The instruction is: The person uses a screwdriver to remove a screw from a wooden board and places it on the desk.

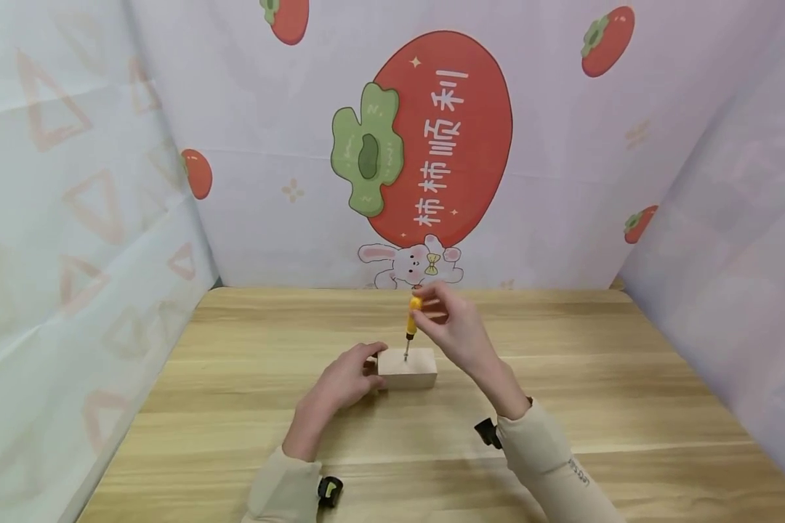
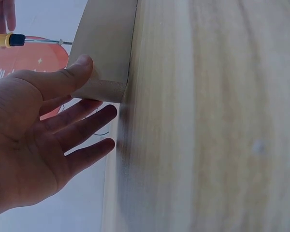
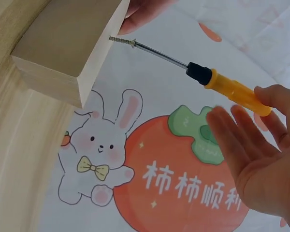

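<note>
A pale wooden block (image 1: 412, 380) lies on the table. My left hand (image 1: 345, 378) grips its left end, with the thumb on the near side and the other fingers spread behind, as the left wrist view shows. A screw (image 3: 122, 40) stands in the block's top face, much of its thread still outside the wood. Against the screw's head sits the tip of a screwdriver (image 3: 227, 90) with a yellow handle and black collar, held nearly upright. Thumb and fingertips of my right hand (image 1: 461, 330) pinch the upper end of that handle.
The wood-grain table (image 1: 235, 436) spreads around the block. Behind it hangs a white cloth backdrop (image 1: 262, 240) printed with red persimmons and a rabbit. Cloth walls close off the left and right sides. Small black devices (image 1: 330, 492) are strapped at both wrists.
</note>
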`<control>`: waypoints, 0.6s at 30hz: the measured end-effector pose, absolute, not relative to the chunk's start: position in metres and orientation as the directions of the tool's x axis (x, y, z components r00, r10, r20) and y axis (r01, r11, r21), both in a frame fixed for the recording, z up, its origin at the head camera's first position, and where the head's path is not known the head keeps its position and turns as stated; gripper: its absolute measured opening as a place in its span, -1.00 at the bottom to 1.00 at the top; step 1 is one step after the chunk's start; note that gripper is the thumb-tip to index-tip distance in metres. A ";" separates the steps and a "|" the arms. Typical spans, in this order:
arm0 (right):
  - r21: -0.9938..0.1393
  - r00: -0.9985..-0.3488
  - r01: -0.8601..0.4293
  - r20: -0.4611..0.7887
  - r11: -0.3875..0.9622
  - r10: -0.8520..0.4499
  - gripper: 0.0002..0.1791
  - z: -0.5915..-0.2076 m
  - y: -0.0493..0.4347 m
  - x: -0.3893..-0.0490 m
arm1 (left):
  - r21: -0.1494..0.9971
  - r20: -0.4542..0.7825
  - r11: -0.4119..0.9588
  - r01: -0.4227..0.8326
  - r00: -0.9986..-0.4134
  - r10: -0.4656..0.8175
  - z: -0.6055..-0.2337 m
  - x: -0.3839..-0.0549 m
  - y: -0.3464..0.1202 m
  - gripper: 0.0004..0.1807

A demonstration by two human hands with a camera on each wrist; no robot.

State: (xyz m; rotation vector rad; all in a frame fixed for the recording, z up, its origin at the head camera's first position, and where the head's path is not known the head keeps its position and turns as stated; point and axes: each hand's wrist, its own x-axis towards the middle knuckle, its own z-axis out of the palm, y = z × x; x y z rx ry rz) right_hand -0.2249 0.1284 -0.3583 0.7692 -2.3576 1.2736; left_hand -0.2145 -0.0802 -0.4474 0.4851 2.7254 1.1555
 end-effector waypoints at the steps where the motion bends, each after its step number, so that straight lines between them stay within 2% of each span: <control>1: -0.640 -0.787 -0.613 0.551 0.463 -0.278 -0.70 -0.359 0.127 -0.225 | 0.722 -0.005 0.650 0.236 -0.938 0.346 -0.447 -0.214 -0.080 -0.36; 4: -0.606 -0.779 -0.609 0.578 0.513 -0.242 -0.65 -0.359 0.123 -0.223 | 0.725 -0.006 0.648 0.232 -0.940 0.342 -0.447 -0.215 -0.080 -0.36; 7: -0.619 -0.778 -0.616 0.577 0.487 -0.249 -0.67 -0.359 0.119 -0.221 | 0.726 -0.012 0.650 0.225 -0.941 0.339 -0.447 -0.215 -0.080 -0.37; 15: -0.701 -0.778 -0.613 0.454 0.365 -0.436 -0.78 -0.349 0.128 -0.227 | 0.737 -0.028 0.642 0.211 -0.940 0.341 -0.448 -0.216 -0.078 -0.38; 18: -0.752 -0.757 -0.602 0.429 0.270 -0.493 -0.79 -0.350 0.137 -0.237 | 0.735 -0.030 0.646 0.207 -0.941 0.336 -0.449 -0.217 -0.079 -0.39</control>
